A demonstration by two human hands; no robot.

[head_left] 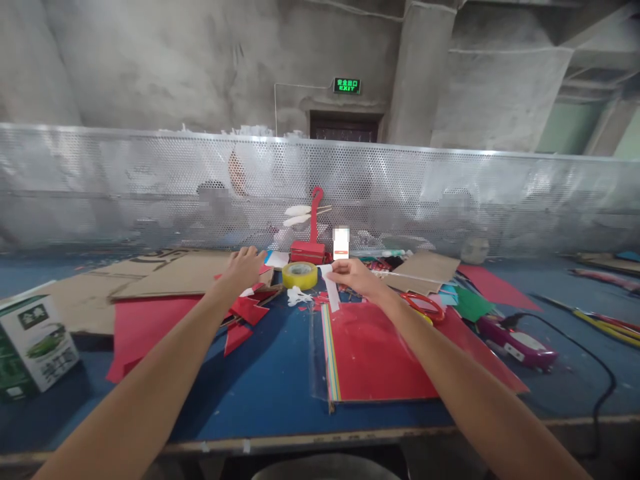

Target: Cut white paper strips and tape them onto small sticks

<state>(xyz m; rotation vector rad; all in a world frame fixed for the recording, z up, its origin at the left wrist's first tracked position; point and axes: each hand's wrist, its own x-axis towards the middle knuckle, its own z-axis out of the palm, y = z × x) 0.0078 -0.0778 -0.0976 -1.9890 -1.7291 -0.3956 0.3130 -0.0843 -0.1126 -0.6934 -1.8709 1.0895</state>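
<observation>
My right hand (pixel 354 276) is closed in a pinch on the top of a white paper strip (pixel 331 293), whose lower end hangs by a stack of colored paper (pixel 380 353) with a red sheet on top. At the edge of the cardboard (pixel 170 273), my left hand (pixel 245 268) reaches forward with its fingers apart and bent downward. Nothing shows in it, though its palm side is hidden. Red paper scraps (pixel 245 313) lie below that hand. Between both hands sit a roll of yellow tape (pixel 300 275) and small white cut pieces (pixel 299 296).
Behind the tape a red box-like piece with a long handle (pixel 308 251) stands against a perforated metal screen (pixel 175 180). A lit phone (pixel 341 245) is beside it. Red-handled scissors (pixel 424 305) and a purple corded device (pixel 520 343) lie right; a carton (pixel 40 347) stands left.
</observation>
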